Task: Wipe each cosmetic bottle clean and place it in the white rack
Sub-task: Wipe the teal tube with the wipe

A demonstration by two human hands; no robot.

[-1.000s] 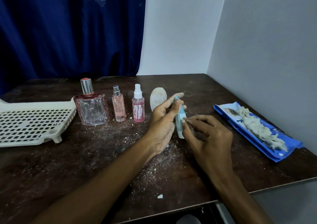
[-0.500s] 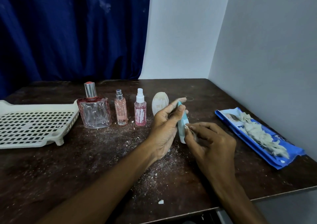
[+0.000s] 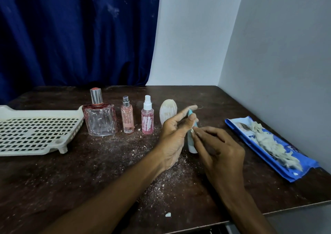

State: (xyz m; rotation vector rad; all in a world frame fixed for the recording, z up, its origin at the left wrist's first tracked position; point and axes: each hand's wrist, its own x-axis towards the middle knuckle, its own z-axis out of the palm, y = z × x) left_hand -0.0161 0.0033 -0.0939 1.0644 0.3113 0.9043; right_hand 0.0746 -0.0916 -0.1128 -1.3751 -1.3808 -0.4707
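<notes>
Teal-capped bottle sits at 12 o'clock between my hands, long axis near upright, cap leaning slightly toward 11. My left hand is curled round its upper part. My right hand, touching its right side, pinches a white scrap against it. At 3 o'clock a blue packet carries crumpled wipes. The white rack lies at 9 o'clock, nearer my left hand. Four other bottles stand on the table at 11, none in it.

Glossy glass bottle (metal cap)
</notes>
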